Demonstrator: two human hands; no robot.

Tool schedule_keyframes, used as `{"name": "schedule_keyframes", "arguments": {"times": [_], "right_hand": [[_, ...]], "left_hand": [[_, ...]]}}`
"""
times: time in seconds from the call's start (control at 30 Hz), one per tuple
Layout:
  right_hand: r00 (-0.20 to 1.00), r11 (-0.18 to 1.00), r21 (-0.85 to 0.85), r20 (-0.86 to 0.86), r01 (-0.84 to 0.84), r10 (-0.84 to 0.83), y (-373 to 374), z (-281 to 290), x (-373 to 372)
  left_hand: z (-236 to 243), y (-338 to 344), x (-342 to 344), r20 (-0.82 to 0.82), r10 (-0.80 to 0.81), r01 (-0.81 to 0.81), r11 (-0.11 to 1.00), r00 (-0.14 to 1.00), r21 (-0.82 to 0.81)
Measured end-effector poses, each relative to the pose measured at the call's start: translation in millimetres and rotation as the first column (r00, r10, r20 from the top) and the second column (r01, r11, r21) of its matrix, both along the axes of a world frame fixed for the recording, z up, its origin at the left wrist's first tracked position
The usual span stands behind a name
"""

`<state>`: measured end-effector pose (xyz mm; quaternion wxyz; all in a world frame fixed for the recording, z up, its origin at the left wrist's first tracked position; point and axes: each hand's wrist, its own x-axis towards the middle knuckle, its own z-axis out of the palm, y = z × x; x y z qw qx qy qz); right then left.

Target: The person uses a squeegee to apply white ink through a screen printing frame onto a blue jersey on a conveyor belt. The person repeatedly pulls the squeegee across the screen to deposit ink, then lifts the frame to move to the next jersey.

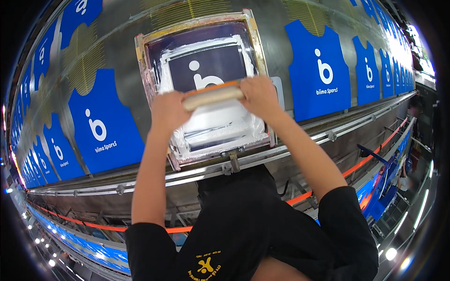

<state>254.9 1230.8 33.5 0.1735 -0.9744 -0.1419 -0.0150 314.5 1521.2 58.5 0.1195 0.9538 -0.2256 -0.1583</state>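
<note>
My left hand (pixel 168 108) and my right hand (pixel 258 96) are closed on the two ends of a squeegee (pixel 214 98) with a pale handle and orange strip. It lies across the inside of a screen-printing frame (pixel 140 63) with worn, paint-marked edges. The screen has a dark upper area (pixel 216 63) with a white emblem, partly hidden by the squeegee, and thick white ink (pixel 218 124) around its border and below the squeegee. What is under the screen is hidden.
Blue sleeveless garment pieces with white prints (pixel 302 56) lie along the long metal bench (pixel 272 37) on both sides. A metal rail (pixel 309 136) runs along the near edge. Beyond it are an orange strip (pixel 154 230) and, at far right, part of another person (pixel 404 182).
</note>
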Motion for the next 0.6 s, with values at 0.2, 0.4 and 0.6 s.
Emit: {"name": "schedule_keyframes", "arguments": {"times": [0.2, 0.4, 0.6], "right_hand": [[0.995, 0.988, 0.154, 0.097, 0.015, -0.030, 18, 3, -125], [0.999, 0.982, 0.185, -0.010, -0.044, 0.047, 11, 25, -100], [0.997, 0.995, 0.098, 0.082, 0.005, -0.013, -3, 27, 54]], "left_hand": [[3, 15, -130, 0.018, 0.067, -0.063, 0.984, 0.998, -0.164], [26, 24, -95, -0.144, -0.089, 0.083, 0.995, 0.986, -0.049], [36, 0, 53, -0.116, 0.003, 0.003, 0.999, 0.993, 0.053]]}}
